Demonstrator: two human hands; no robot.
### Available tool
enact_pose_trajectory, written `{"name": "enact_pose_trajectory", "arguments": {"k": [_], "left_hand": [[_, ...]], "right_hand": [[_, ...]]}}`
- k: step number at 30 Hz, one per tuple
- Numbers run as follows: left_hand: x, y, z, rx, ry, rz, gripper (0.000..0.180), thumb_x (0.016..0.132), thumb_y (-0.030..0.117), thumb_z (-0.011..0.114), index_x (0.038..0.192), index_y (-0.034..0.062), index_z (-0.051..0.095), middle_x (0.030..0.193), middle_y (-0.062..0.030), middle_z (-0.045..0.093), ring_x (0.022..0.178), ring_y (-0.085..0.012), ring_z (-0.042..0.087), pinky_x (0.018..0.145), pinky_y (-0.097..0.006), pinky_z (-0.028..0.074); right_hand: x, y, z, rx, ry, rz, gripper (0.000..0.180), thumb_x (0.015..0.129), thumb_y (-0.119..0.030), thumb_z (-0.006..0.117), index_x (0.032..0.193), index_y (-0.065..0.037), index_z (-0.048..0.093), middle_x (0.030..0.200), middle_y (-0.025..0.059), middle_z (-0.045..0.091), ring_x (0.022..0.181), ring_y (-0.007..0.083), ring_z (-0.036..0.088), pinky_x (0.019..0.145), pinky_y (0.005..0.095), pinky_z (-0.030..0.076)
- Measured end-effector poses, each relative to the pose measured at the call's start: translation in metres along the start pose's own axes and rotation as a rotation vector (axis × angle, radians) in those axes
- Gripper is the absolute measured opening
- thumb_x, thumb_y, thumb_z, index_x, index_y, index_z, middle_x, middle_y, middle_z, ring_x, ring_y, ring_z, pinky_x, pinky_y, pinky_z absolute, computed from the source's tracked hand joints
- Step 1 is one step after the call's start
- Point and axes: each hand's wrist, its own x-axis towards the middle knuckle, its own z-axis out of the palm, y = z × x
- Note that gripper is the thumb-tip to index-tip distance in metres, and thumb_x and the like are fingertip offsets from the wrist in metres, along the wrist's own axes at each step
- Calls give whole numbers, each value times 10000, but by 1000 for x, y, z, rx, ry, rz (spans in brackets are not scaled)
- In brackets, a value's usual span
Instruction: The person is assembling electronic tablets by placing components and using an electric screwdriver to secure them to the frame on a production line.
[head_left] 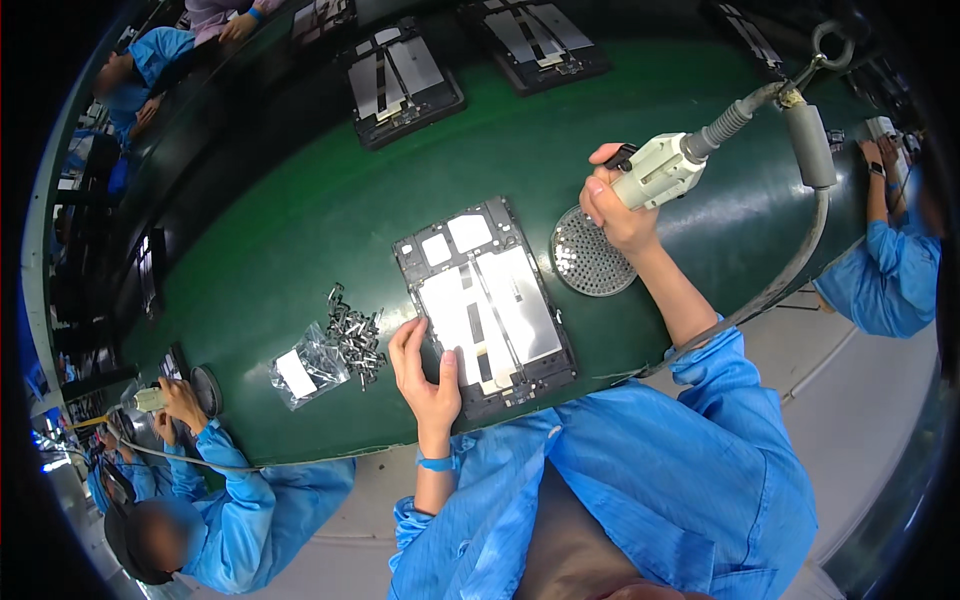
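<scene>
An opened tablet, with silvery battery panels in a black frame, lies tilted on the green table in front of me. My left hand rests at its lower left edge, thumb and fingers apart. My right hand is wrapped round a cream-coloured electric screwdriver, raised to the right of the tablet. Below that hand sits a round metal dish with a perforated top, partly hidden by it. The screwdriver's tip is hidden from view.
Left of the tablet, a pile of small black and silver parts lies beside a clear plastic bag. More opened tablets lie along the far side. A cable hangs at the right. Co-workers in blue sit on both sides.
</scene>
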Motion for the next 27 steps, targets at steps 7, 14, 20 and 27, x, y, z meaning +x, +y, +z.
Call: {"name": "enact_pose_trajectory", "arguments": {"k": [7,14,20,27], "left_hand": [[3,5,-1,7,6,-12,390,803,143,617,1153,-19,558,1149,-176,520,1077,-324,508,940,-389,392],[2,2,-1,13,-3,-34,377,803,128,616,1148,-14,559,1137,-175,528,1063,-321,519,931,-381,402],[2,4,-1,-2,-7,-42,363,802,124,619,1133,-16,570,1144,-179,527,1060,-319,523,930,-375,406],[26,42,10,193,-8,163,272,705,110,683,969,60,637,1046,-119,542,1032,-314,456,911,-418,325]], "right_hand": [[0,2,-3,-35,-20,8,247,822,66,535,1054,22,460,588,-35,433,466,32,415,441,199,362],[-3,5,-3,-36,-20,33,244,824,59,541,1049,15,456,596,-37,438,467,29,415,438,196,361],[-4,6,-5,-61,-18,8,252,816,70,542,1045,8,457,603,-38,437,470,28,415,437,198,365],[-4,-5,-6,3,-10,-7,242,829,61,517,1052,11,436,613,-19,422,459,50,406,431,214,360]]}}
